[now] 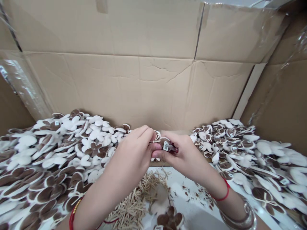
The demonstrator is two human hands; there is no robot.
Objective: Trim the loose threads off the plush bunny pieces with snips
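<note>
Cardboard walls [120, 89] rose behind and to both sides of the white tabletop [199, 220], where a left heap [79, 137] and a right heap [242, 159] of brown-and-white plush pieces flanked a loose pile of beige bows [130, 207]. Above its middle, the left hand [139, 140] and right hand [179, 148], both nearly closed, pinched a small plush piece [164, 141] between them, a printed tag [165, 146] showing beside the right thumb.
</note>
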